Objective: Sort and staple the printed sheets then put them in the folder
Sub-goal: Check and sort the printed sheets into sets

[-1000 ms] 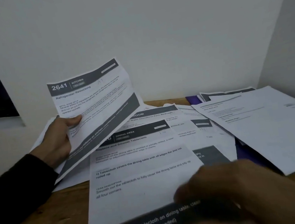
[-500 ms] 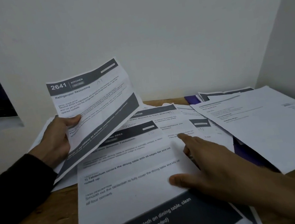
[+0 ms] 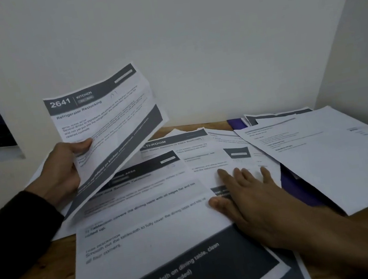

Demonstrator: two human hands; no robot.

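Observation:
My left hand (image 3: 60,169) grips a printed sheet headed "2641 Kitchen, Refrigerator Restocking" (image 3: 108,126) and holds it raised above the table. Below it lies a large "Dining Area" sheet about smoothing a tablecloth (image 3: 150,243), nearest me. My right hand (image 3: 244,192) lies flat with straight, spread fingers on the sheets just right of it, thumb touching the tablecloth sheet's edge. A "Multi-room" sheet (image 3: 179,144) lies further back. A purple folder (image 3: 296,192) shows under the papers at right.
More white sheets (image 3: 336,155) overlap the folder at right, reaching the table's right edge. The wooden table (image 3: 34,278) shows at front left. A white wall stands close behind and to the right; a dark window sits at far left.
My right hand has moved forward and to the right, off the tablecloth sheet onto the sheets beside it, fingers now spread flat. The tablecloth sheet slid slightly toward me. My left hand stays put.

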